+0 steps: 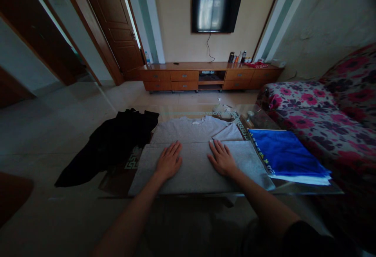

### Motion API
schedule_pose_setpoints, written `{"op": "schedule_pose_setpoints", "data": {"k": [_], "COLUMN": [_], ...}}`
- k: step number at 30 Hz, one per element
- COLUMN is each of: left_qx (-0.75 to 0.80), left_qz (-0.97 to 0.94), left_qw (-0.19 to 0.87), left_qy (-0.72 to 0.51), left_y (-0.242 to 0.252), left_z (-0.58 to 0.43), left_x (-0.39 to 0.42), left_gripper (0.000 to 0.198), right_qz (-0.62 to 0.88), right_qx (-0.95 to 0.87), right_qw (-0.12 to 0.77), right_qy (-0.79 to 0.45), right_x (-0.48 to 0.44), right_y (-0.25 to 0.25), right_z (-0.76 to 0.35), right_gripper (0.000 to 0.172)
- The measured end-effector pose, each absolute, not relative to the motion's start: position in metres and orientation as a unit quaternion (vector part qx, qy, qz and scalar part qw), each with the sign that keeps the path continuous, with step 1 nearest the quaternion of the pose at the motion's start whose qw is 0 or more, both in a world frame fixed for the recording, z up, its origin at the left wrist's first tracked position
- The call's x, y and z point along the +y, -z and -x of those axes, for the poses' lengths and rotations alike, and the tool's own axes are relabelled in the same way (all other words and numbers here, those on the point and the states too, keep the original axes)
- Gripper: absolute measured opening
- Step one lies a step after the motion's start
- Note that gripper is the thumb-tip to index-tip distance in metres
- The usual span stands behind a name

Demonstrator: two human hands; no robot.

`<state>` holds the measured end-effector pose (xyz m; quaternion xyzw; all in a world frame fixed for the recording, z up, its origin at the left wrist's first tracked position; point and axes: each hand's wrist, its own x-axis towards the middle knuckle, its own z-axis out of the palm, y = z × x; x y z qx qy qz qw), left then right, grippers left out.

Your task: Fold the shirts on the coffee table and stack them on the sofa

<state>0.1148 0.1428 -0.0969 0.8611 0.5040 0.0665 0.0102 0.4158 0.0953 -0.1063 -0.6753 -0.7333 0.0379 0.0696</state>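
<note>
A grey T-shirt [194, 171] lies spread on the glass table, its neckline at the far side and its lower part folded up over itself toward the chest. My left hand [170, 160] rests flat on the left half of the folded layer, palm down, fingertips close to the fold's far edge. On the right half my right hand [222, 157] also lies flat, with its fingers spread. Neither hand grips the cloth. One short sleeve shows at the far right of the shirt.
Black cloth [111, 143] hangs over the glass table's [311, 188] left side. A folded blue cloth [289, 151] with white beneath lies on the right. A small glass jar [250, 117] stands behind it. A flowered sofa [311, 128] borders the right; a wooden TV cabinet [183, 76] stands beyond.
</note>
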Motion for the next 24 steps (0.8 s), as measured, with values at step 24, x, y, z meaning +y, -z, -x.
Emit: {"op": "schedule_pose_setpoints", "data": {"k": [24], "left_qx": [0.485], "left_qz": [-0.870], "left_qw": [0.019], "left_qy": [-0.080], "left_y": [0.095], "left_z": [-0.108], "left_x": [0.088], "left_gripper": [0.056], "right_qz": [0.692], "right_qx": [-0.718], "right_qw": [0.072], "right_qy": [-0.023], "right_x": [0.030], "right_y": [0.108], "right_z": [-0.387], "right_gripper": [0.071]}}
